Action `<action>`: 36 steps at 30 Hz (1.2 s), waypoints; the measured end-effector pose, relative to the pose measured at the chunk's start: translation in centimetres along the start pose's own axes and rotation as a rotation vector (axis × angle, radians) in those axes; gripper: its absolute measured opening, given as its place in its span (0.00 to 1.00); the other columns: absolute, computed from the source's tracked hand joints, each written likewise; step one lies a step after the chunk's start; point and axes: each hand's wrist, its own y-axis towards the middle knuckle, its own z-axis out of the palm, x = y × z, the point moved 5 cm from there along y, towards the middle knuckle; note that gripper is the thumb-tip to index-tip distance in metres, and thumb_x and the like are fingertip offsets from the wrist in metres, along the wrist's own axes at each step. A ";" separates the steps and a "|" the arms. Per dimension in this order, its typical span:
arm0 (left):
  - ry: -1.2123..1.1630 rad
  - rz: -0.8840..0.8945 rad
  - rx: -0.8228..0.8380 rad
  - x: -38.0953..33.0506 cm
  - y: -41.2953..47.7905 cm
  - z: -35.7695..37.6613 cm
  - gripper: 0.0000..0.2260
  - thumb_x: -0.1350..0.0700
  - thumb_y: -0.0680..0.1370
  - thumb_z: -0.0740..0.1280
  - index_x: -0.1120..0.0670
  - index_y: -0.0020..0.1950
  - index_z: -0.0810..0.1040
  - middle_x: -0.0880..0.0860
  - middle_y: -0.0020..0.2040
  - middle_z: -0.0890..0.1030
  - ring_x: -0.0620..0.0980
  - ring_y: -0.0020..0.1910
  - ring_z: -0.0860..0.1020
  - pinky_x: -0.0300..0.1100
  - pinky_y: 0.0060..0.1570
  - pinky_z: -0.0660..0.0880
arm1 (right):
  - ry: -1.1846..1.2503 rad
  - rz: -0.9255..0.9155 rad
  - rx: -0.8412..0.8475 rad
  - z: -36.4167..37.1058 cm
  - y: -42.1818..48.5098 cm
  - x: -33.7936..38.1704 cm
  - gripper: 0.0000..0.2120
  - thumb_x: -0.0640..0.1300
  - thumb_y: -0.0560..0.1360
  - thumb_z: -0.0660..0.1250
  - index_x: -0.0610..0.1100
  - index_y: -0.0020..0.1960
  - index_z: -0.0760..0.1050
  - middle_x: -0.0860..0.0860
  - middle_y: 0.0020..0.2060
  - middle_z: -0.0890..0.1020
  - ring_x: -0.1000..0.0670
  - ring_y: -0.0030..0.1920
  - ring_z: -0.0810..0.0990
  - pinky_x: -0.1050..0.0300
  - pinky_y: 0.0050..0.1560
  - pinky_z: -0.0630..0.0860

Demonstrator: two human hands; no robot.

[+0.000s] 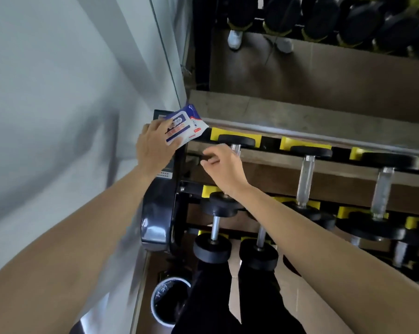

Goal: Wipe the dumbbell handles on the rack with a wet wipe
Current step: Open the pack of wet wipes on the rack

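- The pack of wet wipes [188, 126] is gripped by the left hand [155, 144], fingers curled over its face. It is held against the top left corner of the rack [156, 220], probably to steady it while a sheet is drawn.
- The right hand [224, 165] is held just beside the pack with its fingers bent. No wipe is seen in it; whether anything is pinched cannot be told through the blur.
- Judgement: a sheet has not yet been taken out, so wiping has not begun.
- The dumbbell handles [306, 179] are laid across yellow cradles [305, 142] on the tiers, bare and within reach. The nearest top one is partly covered by the right hand.
- The lower handles are crossed by the right forearm.
- A wall [47, 92] is close on the left, a mirror [324, 68] is behind the rack, and a white-rimmed bin [155, 297] is on the floor below.
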 end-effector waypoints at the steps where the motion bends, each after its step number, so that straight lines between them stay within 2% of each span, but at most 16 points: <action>1: -0.007 -0.014 -0.024 0.0 -0.1 0.0 0.21 0.44 0.79 0.67 0.51 0.69 0.76 0.52 0.65 0.79 0.55 0.61 0.75 0.51 0.53 0.78 | -0.011 -0.038 -0.016 0.5 1.0 0.6 0.12 0.41 0.78 0.71 0.44 0.61 0.80 0.53 0.57 0.78 0.54 0.49 0.80 0.63 0.53 0.78; 4: 0.033 0.014 -0.040 -0.3 -0.6 0.4 0.20 0.41 0.78 0.67 0.49 0.66 0.77 0.50 0.64 0.80 0.53 0.59 0.77 0.51 0.50 0.81 | -0.089 -0.127 -0.066 1.8 3.9 2.3 0.12 0.38 0.78 0.70 0.42 0.61 0.79 0.52 0.59 0.74 0.53 0.50 0.79 0.61 0.55 0.78; 8: 0.048 0.066 0.019 -0.1 -0.5 0.9 0.26 0.38 0.75 0.69 0.50 0.68 0.75 0.52 0.65 0.79 0.54 0.59 0.78 0.51 0.50 0.80 | -0.183 -0.122 -0.062 3.2 7.2 3.3 0.17 0.35 0.77 0.69 0.39 0.65 0.76 0.47 0.62 0.76 0.47 0.60 0.76 0.51 0.63 0.76; 10: 0.043 0.080 0.021 -0.1 -0.5 0.8 0.25 0.39 0.76 0.69 0.51 0.68 0.76 0.53 0.65 0.80 0.55 0.59 0.79 0.50 0.50 0.79 | -0.223 -0.120 -0.055 3.5 8.1 3.1 0.18 0.34 0.77 0.69 0.39 0.66 0.76 0.46 0.63 0.77 0.46 0.63 0.75 0.48 0.66 0.74; 17: -0.003 0.018 -0.012 0.5 0.0 0.5 0.24 0.37 0.78 0.67 0.50 0.68 0.75 0.52 0.64 0.80 0.54 0.59 0.79 0.50 0.51 0.79 | -0.273 -0.177 -0.076 3.6 9.5 3.7 0.17 0.37 0.77 0.70 0.42 0.66 0.77 0.48 0.60 0.79 0.48 0.62 0.76 0.50 0.64 0.76; 21: -0.035 -0.020 -0.014 0.4 0.1 0.7 0.24 0.38 0.79 0.66 0.50 0.70 0.75 0.51 0.66 0.80 0.53 0.61 0.79 0.49 0.50 0.78 | -0.203 -0.136 -0.074 2.8 10.0 3.7 0.13 0.36 0.78 0.69 0.43 0.62 0.78 0.50 0.56 0.80 0.51 0.54 0.78 0.57 0.57 0.78; 26: -0.096 -0.057 -0.063 0.2 0.1 0.3 0.24 0.36 0.82 0.59 0.49 0.70 0.77 0.51 0.66 0.81 0.53 0.61 0.79 0.46 0.50 0.75 | -0.190 -0.133 -0.069 2.9 10.1 3.5 0.12 0.36 0.77 0.71 0.46 0.58 0.77 0.54 0.51 0.79 0.52 0.51 0.79 0.57 0.53 0.79; 29: -0.158 -0.147 -0.067 0.4 0.7 -0.6 0.24 0.35 0.82 0.55 0.46 0.67 0.79 0.49 0.61 0.83 0.51 0.58 0.80 0.46 0.51 0.76 | -0.188 -0.137 -0.060 2.9 10.1 3.5 0.14 0.35 0.77 0.71 0.48 0.57 0.74 0.53 0.52 0.80 0.51 0.51 0.79 0.57 0.52 0.79; 31: -0.190 -0.201 -0.120 0.6 1.3 -1.5 0.19 0.38 0.82 0.57 0.46 0.63 0.80 0.48 0.57 0.83 0.51 0.56 0.79 0.47 0.48 0.76 | -0.221 -0.153 -0.045 2.9 10.1 3.3 0.13 0.35 0.77 0.70 0.47 0.58 0.74 0.52 0.55 0.80 0.51 0.53 0.79 0.55 0.54 0.80; 34: -0.257 -0.344 -0.309 1.8 2.0 -3.4 0.07 0.51 0.79 0.68 0.52 0.55 0.77 0.51 0.54 0.79 0.52 0.53 0.75 0.46 0.42 0.71 | -0.290 -0.176 -0.021 3.0 10.1 2.9 0.11 0.35 0.78 0.69 0.46 0.59 0.78 0.51 0.59 0.78 0.50 0.57 0.78 0.55 0.60 0.80; 36: -0.266 -0.348 -0.360 2.2 2.4 -3.9 0.06 0.59 0.76 0.70 0.56 0.49 0.75 0.54 0.49 0.77 0.53 0.46 0.74 0.45 0.38 0.67 | -0.297 -0.173 -0.014 3.2 10.1 3.0 0.13 0.37 0.78 0.69 0.45 0.62 0.79 0.50 0.61 0.78 0.50 0.59 0.78 0.56 0.62 0.79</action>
